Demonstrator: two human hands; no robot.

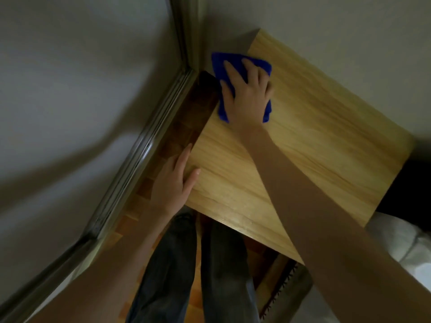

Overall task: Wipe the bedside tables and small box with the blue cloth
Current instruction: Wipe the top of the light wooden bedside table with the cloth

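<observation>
A light wooden bedside table point(314, 127) fills the middle and right of the view, set into a corner. The blue cloth point(221, 64) lies flat on its far left corner. My right hand point(247, 92) presses down on the cloth with fingers spread, covering most of it. My left hand point(175, 180) rests on the near left edge of the tabletop, fingers together and laid flat, holding nothing. No small box is in view.
A pale wall with a metal sliding-door track point(144, 148) runs along the left. Parquet floor point(186, 127) shows in the narrow gap beside the table. My legs point(193, 264) stand below. White bedding point(405, 243) lies at the right edge.
</observation>
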